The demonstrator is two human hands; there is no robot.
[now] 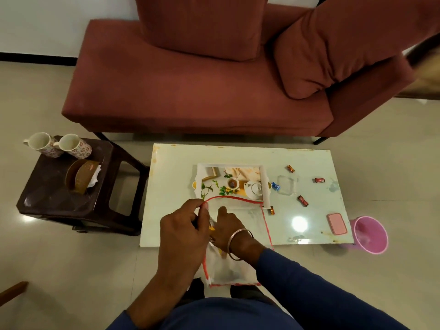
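A long sofa [190,98] upholstered in matte maroon cloth, with two plump square cushions, was seen across the top. Below it a low rectangular table [171,167] with a glossy pale top, stained at its edges, was set on the tiled floor. To its left a dark, moulded stool [47,186] was placed, and at its right end a round pink plastic bin [370,234].

On the table a rectangular tray [199,172] printed with a teapot and leaves was laid. A clear, soft plastic pouch [228,270] edged in red piping was held above the table's near edge, its mouth towards the tray. Its red rim was pinched between the thumb and fingers of the left hand [183,232]. The right hand [226,232], ringed at the wrist by a metal bangle [238,244], was pushed inside the pouch; whether anything was grasped by it could not be told.

Two flower-patterned mugs [75,145] were stood on the stool. A flat, rounded pink case [337,223] was laid near the bin, and small foil-wrapped sweets [302,200] were scattered over the tabletop.
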